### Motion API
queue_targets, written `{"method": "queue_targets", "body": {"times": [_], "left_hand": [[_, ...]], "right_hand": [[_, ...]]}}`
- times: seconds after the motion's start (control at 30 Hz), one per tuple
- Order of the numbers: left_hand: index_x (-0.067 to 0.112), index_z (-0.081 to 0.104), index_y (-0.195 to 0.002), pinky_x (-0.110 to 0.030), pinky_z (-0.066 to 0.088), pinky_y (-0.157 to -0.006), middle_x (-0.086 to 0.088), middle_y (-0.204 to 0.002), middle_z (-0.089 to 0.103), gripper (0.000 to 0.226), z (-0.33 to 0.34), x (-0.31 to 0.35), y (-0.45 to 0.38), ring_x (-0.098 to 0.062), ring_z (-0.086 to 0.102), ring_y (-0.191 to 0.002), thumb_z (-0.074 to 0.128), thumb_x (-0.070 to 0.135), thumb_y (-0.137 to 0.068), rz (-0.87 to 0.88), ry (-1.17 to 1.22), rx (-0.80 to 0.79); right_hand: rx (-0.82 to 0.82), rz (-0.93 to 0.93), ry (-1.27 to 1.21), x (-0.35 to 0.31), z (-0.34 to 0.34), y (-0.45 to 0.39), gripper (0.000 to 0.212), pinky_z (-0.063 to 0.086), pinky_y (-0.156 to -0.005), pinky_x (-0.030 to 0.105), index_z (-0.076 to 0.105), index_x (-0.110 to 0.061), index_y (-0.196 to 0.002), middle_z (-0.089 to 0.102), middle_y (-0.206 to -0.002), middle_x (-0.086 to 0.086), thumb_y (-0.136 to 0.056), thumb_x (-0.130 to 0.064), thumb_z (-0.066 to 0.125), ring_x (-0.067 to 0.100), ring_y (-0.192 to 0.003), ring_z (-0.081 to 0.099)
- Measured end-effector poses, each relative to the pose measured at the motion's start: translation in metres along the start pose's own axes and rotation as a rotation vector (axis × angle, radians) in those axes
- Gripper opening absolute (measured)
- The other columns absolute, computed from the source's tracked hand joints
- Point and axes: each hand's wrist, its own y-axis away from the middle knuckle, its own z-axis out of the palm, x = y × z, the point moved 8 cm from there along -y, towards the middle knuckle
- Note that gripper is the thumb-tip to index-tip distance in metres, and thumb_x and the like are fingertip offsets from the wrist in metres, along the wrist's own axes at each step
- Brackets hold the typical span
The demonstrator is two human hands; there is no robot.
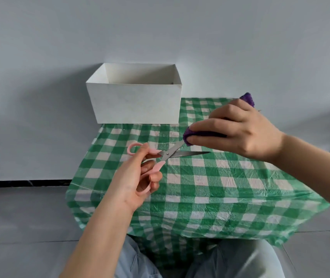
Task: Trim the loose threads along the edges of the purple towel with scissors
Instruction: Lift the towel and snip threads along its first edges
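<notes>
Gripping the bunched, fuzzy purple towel (200,134), the right hand (238,131) holds it above the checked bench (210,187). Left hand (138,177) grasps pink-handled scissors (170,154), blades parted beside the towel's edge; a white box (136,103) sits beyond.

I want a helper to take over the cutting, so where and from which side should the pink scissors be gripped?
Probably by the pink handle loops of the scissors, coming from the table's left side. The open blades point right toward the purple towel gripped in the right hand, so that side is sharp and crowded. The left hand already holds the loops this way.
</notes>
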Motion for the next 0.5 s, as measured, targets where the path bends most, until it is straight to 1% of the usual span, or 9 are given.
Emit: {"method": "queue_targets", "body": {"times": [0.1,0.23,0.33,0.43,0.5], "left_hand": [[0.013,0.065,-0.081,-0.016,0.030,-0.035,0.006,-0.050,0.030,0.027,0.005,-0.002,0.003,-0.008,0.036,-0.035,0.058,0.037,-0.091,-0.035,-0.020,-0.028],[0.012,0.066,-0.082,-0.017,0.029,-0.035,0.007,-0.047,0.029,0.029,0.008,-0.002,0.004,-0.008,0.035,-0.034,0.056,0.037,-0.092,-0.052,-0.032,-0.042],[0.013,0.066,-0.077,-0.017,0.028,-0.036,0.006,-0.047,0.029,0.030,0.009,-0.002,0.005,-0.008,0.035,-0.034,0.056,0.037,-0.092,-0.058,-0.030,-0.049],[0.014,0.067,-0.074,-0.018,0.028,-0.036,0.006,-0.049,0.027,0.032,0.010,-0.002,0.004,-0.009,0.034,-0.034,0.055,0.037,-0.093,-0.061,-0.037,-0.063],[0.016,0.068,-0.066,-0.017,0.027,-0.036,0.006,-0.049,0.027,0.037,0.011,-0.004,0.003,-0.009,0.033,-0.034,0.056,0.038,-0.092,-0.075,-0.034,-0.076]], "right_hand": [[-0.029,-0.126,-0.019,-0.004,-0.001,-0.004,0.018,0.046,-0.074,0.035,0.074,-0.017,-0.111,0.071,-0.114,0.000,-0.097,-0.016,0.063,0.021,-0.095,0.053],[-0.038,-0.206,-0.027,-0.009,-0.001,-0.006,0.017,0.048,-0.074,0.034,0.075,-0.016,-0.109,0.071,-0.113,0.000,-0.097,-0.018,0.063,0.020,-0.095,0.055],[-0.034,-0.244,-0.029,-0.011,-0.001,-0.008,0.016,0.049,-0.071,0.033,0.075,-0.016,-0.107,0.072,-0.111,-0.001,-0.096,-0.019,0.064,0.020,-0.094,0.056],[-0.054,-0.270,-0.029,-0.014,0.003,-0.007,0.017,0.049,-0.070,0.034,0.074,-0.014,-0.109,0.071,-0.112,0.001,-0.097,-0.015,0.062,0.020,-0.095,0.054],[-0.064,-0.274,-0.028,-0.014,0.005,-0.005,0.018,0.048,-0.070,0.034,0.073,-0.013,-0.111,0.071,-0.111,0.002,-0.098,-0.014,0.060,0.021,-0.096,0.054]]}}
